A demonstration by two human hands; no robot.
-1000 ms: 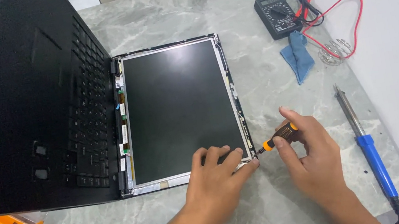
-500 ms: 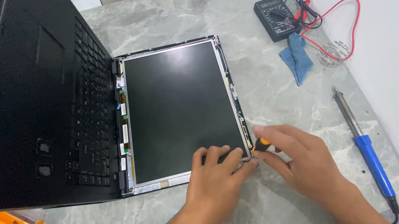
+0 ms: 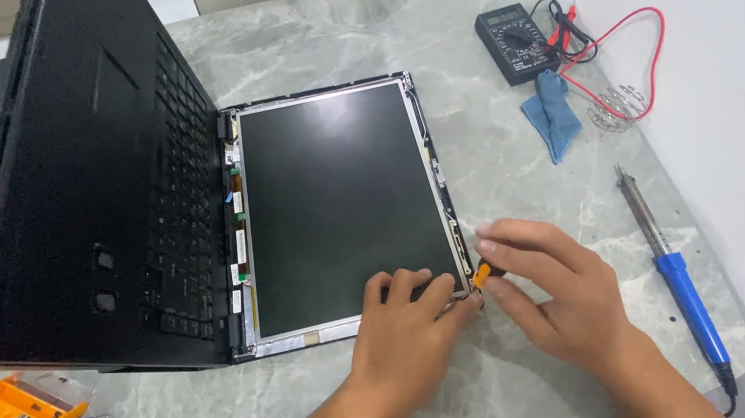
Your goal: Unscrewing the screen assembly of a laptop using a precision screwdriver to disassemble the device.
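Pinching orange-handled screwdriver (image 3: 482, 273) in right hand (image 3: 553, 295), tip hidden, axis unclear; left hand (image 3: 404, 327) pressed flat, fingers spread, on laptop screen panel (image 3: 342, 204) near corner, long axis running away.

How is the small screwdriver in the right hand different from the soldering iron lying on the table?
The screwdriver has an orange handle; the soldering iron has a blue one. The screwdriver is mostly hidden in the right hand at the corner of the laptop screen panel; the soldering iron lies untouched and fully visible near the table edge. The screwdriver looks much shorter than the soldering iron. Both are hand tools on the panel's right side.
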